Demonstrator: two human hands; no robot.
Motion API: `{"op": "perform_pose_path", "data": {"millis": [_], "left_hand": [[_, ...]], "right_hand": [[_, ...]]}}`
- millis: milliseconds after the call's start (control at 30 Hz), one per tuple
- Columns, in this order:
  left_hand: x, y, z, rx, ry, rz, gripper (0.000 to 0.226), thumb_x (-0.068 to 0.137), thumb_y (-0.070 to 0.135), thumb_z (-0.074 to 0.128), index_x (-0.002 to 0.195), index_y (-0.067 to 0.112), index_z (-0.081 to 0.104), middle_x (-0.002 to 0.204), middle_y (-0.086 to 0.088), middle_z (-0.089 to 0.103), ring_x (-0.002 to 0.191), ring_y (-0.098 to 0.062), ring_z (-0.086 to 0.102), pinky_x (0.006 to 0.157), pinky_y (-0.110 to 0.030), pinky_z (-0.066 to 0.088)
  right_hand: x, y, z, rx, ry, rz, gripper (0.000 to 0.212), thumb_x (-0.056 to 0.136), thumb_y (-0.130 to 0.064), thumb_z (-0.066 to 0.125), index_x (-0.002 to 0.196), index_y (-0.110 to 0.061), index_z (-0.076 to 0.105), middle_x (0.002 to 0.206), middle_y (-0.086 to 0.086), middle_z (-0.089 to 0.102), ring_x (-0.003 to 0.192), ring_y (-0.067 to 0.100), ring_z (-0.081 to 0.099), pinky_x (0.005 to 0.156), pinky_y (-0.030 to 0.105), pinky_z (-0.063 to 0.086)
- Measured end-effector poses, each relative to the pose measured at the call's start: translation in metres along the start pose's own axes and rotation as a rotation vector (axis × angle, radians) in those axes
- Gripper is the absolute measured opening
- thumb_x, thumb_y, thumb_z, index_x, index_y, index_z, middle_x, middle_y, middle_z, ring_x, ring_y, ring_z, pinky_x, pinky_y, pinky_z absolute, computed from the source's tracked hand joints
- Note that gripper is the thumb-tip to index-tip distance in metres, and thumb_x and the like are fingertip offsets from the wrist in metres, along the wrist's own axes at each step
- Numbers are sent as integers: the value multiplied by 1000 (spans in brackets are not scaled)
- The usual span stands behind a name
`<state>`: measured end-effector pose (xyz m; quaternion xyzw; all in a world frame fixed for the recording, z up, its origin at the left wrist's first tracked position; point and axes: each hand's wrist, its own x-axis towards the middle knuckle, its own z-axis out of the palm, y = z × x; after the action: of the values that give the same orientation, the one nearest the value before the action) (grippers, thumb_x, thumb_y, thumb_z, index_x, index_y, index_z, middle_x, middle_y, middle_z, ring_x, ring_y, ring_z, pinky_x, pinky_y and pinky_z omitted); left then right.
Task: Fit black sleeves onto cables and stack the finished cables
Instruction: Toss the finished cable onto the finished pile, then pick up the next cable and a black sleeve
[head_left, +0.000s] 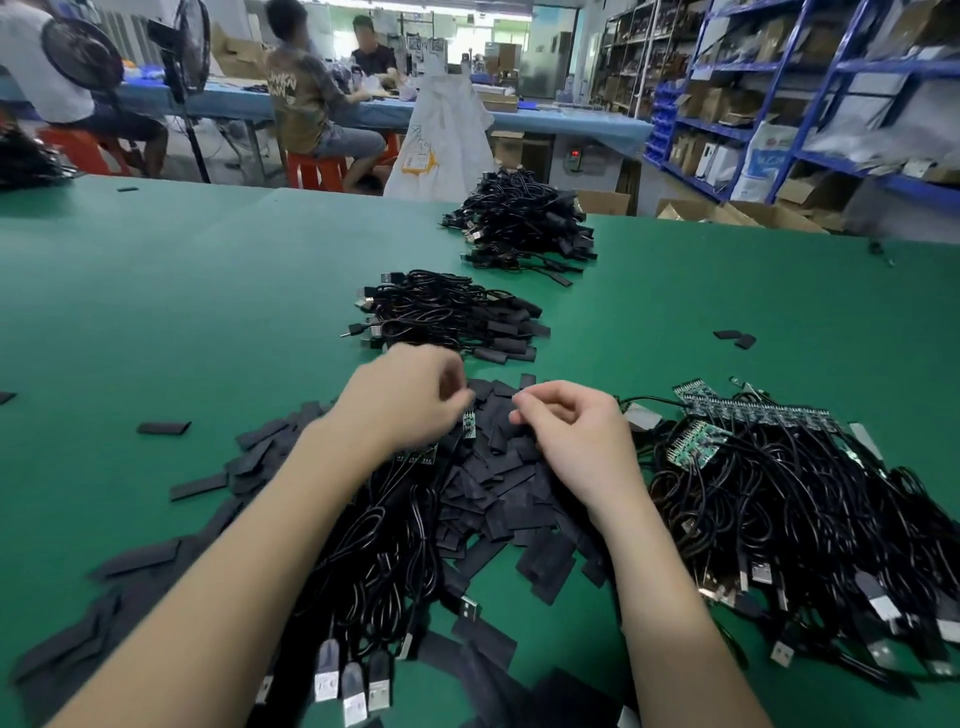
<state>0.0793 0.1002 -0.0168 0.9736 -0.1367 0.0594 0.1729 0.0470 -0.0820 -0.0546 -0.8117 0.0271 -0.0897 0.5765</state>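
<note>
Cables waiting at both hands, sleeves heaped between them.

Left hand (410, 397) is pinching a cable's small green board (468, 425), its long axis standing upright, wire trailing down toward the person. Right hand (566, 423) is curling loosely just beside it; whether it is pinching anything, I cannot tell. Black sleeves (498, 488) are lying under both hands on the green worktop (156, 291). Unsleeved cables (779, 493) are lying right of the right hand; finished cables (452, 314) are piling just beyond the hands.
</note>
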Motion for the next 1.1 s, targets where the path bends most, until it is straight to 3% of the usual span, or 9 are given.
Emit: {"op": "perform_pose_path", "data": {"millis": [100,167,267,400,533,667,833,1000,1100], "left_hand": [[-12,8,9,54,-70,-57,20,89,50,66,87,30,68,88,11,69,86,-16,64,77,-31,55],[-13,10,12,71,-72,-70,17,87,45,69,86,29,71,87,12,68,87,-15,63,73,-28,50],[-11,8,10,0,-76,-92,8,89,33,68,86,27,72,87,11,69,89,-14,65,78,-32,56],[-13,-2,4,-322,-37,-141,10,93,26,68,82,26,67,78,14,66,70,-1,59,60,-14,43],[-14,-7,-1,-767,-22,-241,6,94,19,69,89,16,66,69,3,67,57,-7,56,64,-22,47],[-16,-4,2,-1168,-56,-321,13,95,2,66,106,5,60,75,-12,72,66,-20,69,63,-27,58],[-17,0,9,-1160,-29,-294,3,95,6,66,98,7,68,76,-7,67,58,-16,67,64,-28,61],[-18,3,11,-1091,-25,-260,8,91,13,73,98,12,71,63,6,66,56,-8,63,58,-20,54],[-19,3,12,-1059,-7,-253,9,90,12,74,99,13,71,63,5,64,53,-4,60,53,-15,48]], "right_hand": [[0,-3,0,-61,11,-19,12,93,-31,67,83,-29,74,75,-20,75,67,-6,67,62,14,44],[0,-2,-4,-60,24,-11,11,93,-31,67,85,-29,74,75,-20,75,67,-7,65,64,16,44],[0,1,-11,-56,39,-3,10,93,-31,67,87,-28,74,76,-19,75,67,-10,63,68,19,45],[0,2,-19,-244,-8,-65,10,90,-25,70,85,-32,75,76,-17,74,62,-13,57,58,5,39],[0,0,-29,-539,-225,-118,20,86,-23,73,96,-40,76,67,-32,59,60,-14,49,55,4,33],[1,-3,-33,-678,-341,-168,30,86,-28,74,110,-46,73,91,-29,52,71,-11,47,63,6,30],[-1,-6,-38,-645,-404,-160,27,84,-31,79,105,-47,74,110,-17,62,86,7,56,74,19,40],[-1,-4,-33,-677,-288,-173,7,85,-40,75,83,-46,74,80,-18,63,69,-2,54,58,10,35],[-3,-6,-25,-667,-254,-167,12,77,-52,78,83,-43,74,83,-24,66,81,-5,59,72,22,48]]}}
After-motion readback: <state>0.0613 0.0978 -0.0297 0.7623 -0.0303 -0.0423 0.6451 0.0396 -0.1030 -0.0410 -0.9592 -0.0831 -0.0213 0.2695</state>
